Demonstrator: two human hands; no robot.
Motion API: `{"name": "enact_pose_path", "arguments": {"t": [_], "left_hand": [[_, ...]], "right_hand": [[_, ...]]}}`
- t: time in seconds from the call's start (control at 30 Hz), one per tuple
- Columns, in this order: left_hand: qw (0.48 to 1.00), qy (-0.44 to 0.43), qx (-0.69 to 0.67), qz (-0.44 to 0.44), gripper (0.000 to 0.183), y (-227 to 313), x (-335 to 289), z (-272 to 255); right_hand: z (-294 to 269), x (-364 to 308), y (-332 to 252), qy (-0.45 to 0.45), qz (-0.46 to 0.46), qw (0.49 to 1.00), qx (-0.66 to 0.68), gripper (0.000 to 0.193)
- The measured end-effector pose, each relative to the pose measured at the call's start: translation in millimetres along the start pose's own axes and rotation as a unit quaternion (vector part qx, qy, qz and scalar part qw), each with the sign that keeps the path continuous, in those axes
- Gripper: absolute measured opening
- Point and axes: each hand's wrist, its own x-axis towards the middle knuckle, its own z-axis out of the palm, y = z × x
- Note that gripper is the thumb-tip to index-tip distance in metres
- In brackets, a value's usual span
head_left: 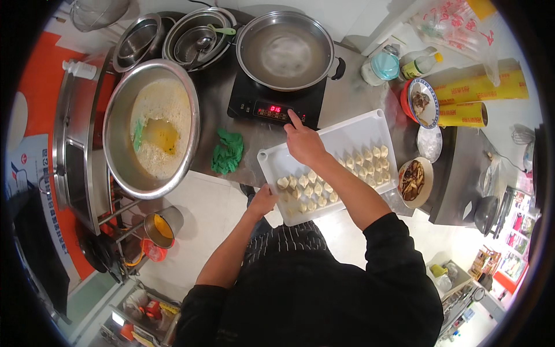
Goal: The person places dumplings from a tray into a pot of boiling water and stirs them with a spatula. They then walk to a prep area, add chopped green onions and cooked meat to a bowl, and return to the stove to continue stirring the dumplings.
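Observation:
My left hand [265, 200] grips the left edge of a white rectangular tray [364, 125], which is tilted across the front of the counter. Rows of small folded dumplings [312, 191] lie in it. Over the tray reaches my right hand [304, 143], empty, its index finger stretched out to the control panel of a black induction cooker [245, 95]. The fingertip is at the panel's right part, beside a lit red display [276, 109]. On the cooker stands a wide steel pan [289, 49] of cloudy, bubbling water.
Left of the cooker, a big steel basin [193, 124] holds foamy yellowish liquid. A green cloth [227, 151] lies near the counter edge. Metal bowls and a ladle [199, 47] stand behind. At right are a food bowl [422, 104], a jar [381, 68], and a bowl of dark strips [414, 184].

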Motion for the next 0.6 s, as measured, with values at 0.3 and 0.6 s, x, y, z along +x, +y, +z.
{"name": "enact_pose_path", "arguments": {"t": [0.3, 0.6], "left_hand": [[0.995, 0.059, 0.065, 0.044, 0.033, -28, 20, 4], [0.997, 0.059, 0.028, 0.043, 0.034, -13, 13, 14]], "right_hand": [[-7, -8, -6, 0.022, 0.118, 0.993, -0.010, 0.023], [6, 6, -6, -0.008, 0.130, 0.991, -0.036, 0.020]]}}
